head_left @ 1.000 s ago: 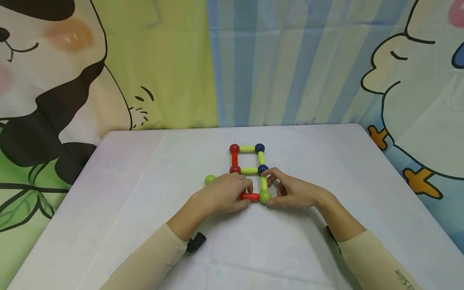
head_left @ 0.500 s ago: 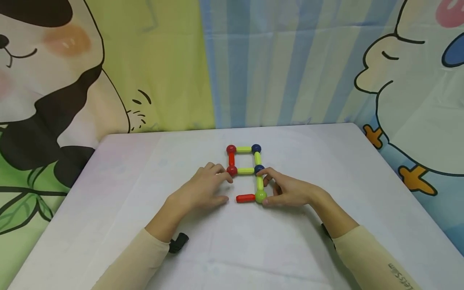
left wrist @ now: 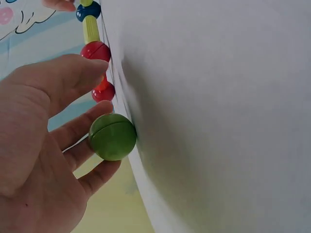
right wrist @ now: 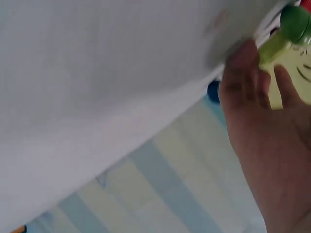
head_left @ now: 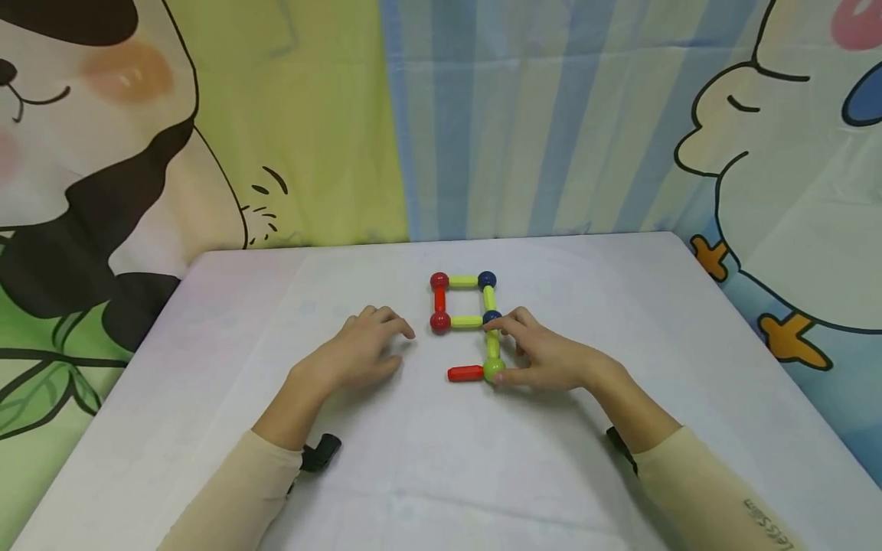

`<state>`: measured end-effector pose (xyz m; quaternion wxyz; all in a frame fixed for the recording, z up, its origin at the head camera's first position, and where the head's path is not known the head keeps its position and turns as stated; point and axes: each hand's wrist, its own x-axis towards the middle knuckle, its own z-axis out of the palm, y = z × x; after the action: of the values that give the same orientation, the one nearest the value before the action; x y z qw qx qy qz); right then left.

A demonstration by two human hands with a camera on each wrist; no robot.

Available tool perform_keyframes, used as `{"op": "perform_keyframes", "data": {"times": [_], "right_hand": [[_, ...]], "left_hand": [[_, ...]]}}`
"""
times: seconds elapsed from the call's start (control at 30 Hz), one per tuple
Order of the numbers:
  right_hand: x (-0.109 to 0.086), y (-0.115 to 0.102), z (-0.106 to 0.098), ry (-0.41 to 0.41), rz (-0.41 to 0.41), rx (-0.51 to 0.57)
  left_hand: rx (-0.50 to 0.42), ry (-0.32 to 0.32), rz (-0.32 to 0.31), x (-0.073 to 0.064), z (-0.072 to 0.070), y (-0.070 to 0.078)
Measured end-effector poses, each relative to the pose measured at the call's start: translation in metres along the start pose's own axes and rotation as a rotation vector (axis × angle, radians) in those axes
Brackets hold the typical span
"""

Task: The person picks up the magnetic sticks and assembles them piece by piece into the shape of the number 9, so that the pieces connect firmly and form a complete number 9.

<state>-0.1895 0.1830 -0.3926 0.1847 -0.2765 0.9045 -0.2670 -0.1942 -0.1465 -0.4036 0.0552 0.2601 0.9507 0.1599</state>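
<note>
Holding: the left hand [head_left: 358,353] curls its fingers round a loose glossy green plastic ball [left wrist: 112,137], which sits against the white tablecloth [head_left: 482,467]; from the head view the ball is hidden under the hand.
Right hand: the right hand [head_left: 544,358] rests beside the rod-and-ball figure [head_left: 467,321], thumb and forefinger pinching the lower yellow-green plastic rod [head_left: 492,346] between the dark blue ball [head_left: 491,317] and the attached green ball [head_left: 493,370].
Figure: a square of two red balls [head_left: 439,322], two blue balls, yellow-green rods and a red rod stands at the table's middle; a short red plastic rod [head_left: 465,373] juts left from the attached green ball.
Gap: the left hand lies just left of the figure, apart from it.
Surroundings: cartoon-printed cloth backdrop [head_left: 441,115] hangs behind the table.
</note>
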Motion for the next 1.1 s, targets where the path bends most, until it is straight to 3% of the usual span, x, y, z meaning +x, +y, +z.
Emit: {"op": "perform_keyframes", "data": {"times": [0.2,0.4,0.77,1.1], "right_hand": [[0.000,-0.009,0.002,0.053,-0.061,-0.048],[0.001,-0.017,0.005,0.056,-0.123,-0.139],[0.006,-0.025,0.013,0.043,-0.179,-0.349],[0.009,-0.025,0.014,0.013,-0.197,-0.321]], "left_hand": [[-0.056,-0.010,0.003,-0.005,-0.004,-0.005],[-0.078,-0.033,-0.014,-0.007,-0.005,-0.008],[-0.100,0.045,-0.012,-0.015,-0.011,-0.020],[-0.092,0.007,-0.013,-0.015,-0.010,-0.023]]}}
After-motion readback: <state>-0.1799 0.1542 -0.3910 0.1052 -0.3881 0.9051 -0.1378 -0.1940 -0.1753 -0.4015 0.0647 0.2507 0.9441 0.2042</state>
